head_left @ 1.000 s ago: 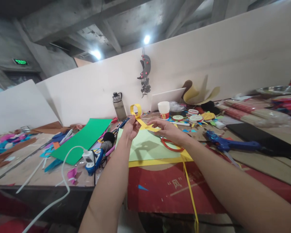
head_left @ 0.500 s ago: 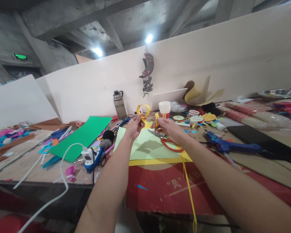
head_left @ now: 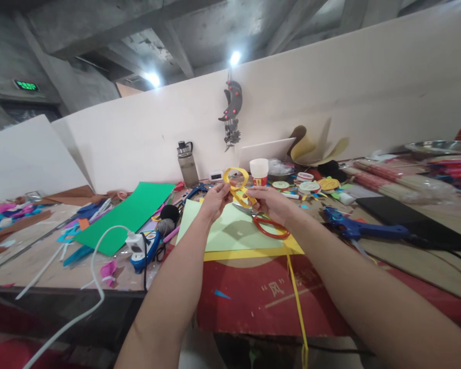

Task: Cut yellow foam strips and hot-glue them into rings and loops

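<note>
Between my hands is a yellow paper strip [head_left: 236, 170] curled into loops, held up over the pale green sheet [head_left: 200, 230]. My left hand [head_left: 217, 200] pinches its left side, fingers closed. On the lower right part of the strip, my right hand [head_left: 271, 199] is closed in a pinch too. Scissors with red handles [head_left: 271, 233] lie on the sheet just under my right hand. Yellow paper [head_left: 230, 254] shows beneath the green sheet, and a narrow yellow strip [head_left: 297, 297] hangs down over the red cardboard [head_left: 249, 302].
To the right lie a blue glue gun [head_left: 364, 230] and a black flat panel [head_left: 415, 220]. A white paper cup [head_left: 258, 168] and a grey bottle [head_left: 188, 166] stand at the back. A green sheet [head_left: 126, 218] and a blue-and-white power strip [head_left: 144, 251] with a white cable lie left.
My right hand has come closer to my left, bringing the strip's end in so the yellow paper now forms a second loop. The view has shifted slightly.
</note>
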A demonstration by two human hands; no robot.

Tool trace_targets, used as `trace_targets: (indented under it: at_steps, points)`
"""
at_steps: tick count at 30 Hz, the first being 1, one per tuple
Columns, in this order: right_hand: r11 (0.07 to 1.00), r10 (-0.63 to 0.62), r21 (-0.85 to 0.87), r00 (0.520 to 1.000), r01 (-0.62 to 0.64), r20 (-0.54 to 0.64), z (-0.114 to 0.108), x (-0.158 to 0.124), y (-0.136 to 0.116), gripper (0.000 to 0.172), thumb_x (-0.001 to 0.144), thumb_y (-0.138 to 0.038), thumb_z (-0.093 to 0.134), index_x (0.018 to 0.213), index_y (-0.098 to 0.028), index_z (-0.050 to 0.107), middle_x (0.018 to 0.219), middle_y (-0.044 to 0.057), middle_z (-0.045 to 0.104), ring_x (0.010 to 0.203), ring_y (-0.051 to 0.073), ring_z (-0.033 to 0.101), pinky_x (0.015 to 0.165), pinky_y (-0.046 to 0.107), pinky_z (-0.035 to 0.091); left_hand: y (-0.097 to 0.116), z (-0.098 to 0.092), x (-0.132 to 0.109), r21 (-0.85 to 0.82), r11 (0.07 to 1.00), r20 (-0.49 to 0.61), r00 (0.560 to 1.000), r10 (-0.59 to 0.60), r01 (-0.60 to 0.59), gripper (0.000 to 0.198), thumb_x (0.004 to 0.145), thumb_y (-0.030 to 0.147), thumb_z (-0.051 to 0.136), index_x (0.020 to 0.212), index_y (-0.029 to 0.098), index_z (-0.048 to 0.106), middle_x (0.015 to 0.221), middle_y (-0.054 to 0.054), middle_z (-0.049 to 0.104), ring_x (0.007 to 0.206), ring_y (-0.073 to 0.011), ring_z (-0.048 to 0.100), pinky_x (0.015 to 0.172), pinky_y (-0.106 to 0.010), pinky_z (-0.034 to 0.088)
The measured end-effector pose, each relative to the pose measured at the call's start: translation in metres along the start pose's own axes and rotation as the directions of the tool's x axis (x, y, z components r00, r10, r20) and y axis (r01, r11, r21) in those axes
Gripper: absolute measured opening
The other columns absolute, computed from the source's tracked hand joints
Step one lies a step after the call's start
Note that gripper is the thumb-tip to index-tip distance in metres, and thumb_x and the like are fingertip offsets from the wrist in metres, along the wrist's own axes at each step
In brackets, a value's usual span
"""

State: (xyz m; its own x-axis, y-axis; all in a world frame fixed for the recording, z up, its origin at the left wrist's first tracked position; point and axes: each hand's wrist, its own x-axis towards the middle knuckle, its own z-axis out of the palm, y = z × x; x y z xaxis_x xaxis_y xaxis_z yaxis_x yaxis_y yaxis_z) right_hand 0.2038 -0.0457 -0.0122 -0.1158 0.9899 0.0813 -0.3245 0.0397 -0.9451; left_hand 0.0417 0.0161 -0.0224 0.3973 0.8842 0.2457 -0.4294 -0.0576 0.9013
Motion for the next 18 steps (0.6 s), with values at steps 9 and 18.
trace_targets:
  at_steps: [9,18]
  points:
    - [0.996,0.006,-0.094,1.0,-0.005,0.012,-0.005,0.004,0.002,0.016,0.062,-0.029,0.068,0.063,-0.015,0.06,0.051,-0.003,0.047,0.044,0.006,0.029,0.041,0.023,0.02,-0.0024,0.0059,-0.0022,0.164,0.986,0.026,1.0,-0.004,-0.001,0.035,0.064,0.041,0.073,0.084,0.012,0.067,0.063,0.001,0.055,0.051,-0.0037,0.042,0.051,-0.018,0.032]
    - [0.997,0.0,-0.071,1.0,0.0,-0.003,-0.01,0.0073,0.0053,0.016,0.065,-0.03,0.063,0.064,-0.016,0.055,0.05,-0.004,0.044,0.044,0.007,0.028,0.042,0.024,0.019,-0.0091,-0.0032,0.0014,0.338,0.941,0.084,0.996,0.005,-0.033,0.039,0.07,0.046,0.066,0.09,0.013,0.069,0.057,0.0,0.055,0.05,-0.0056,0.042,0.051,-0.02,0.03]
